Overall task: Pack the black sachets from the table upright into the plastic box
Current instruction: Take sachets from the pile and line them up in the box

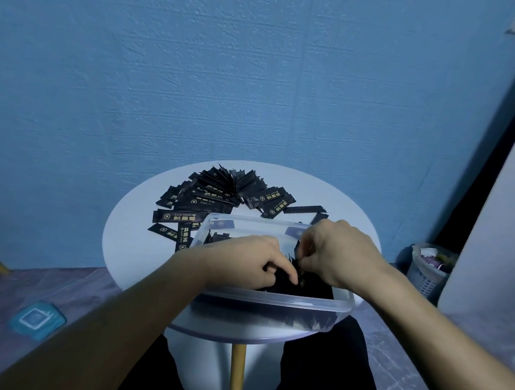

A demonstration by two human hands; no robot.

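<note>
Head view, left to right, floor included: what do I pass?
Teal packet on the floor → left hand → right hand → white basket on the floor. The plastic box and the sachets span both hands, so they are left out.

Sachets [220, 197] behind box [274, 300]

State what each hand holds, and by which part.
The right hand pinches the top edges of upright black sachets in the plastic box. The left hand curls round the same bunch beside it, its fingertips partly hidden.
</note>
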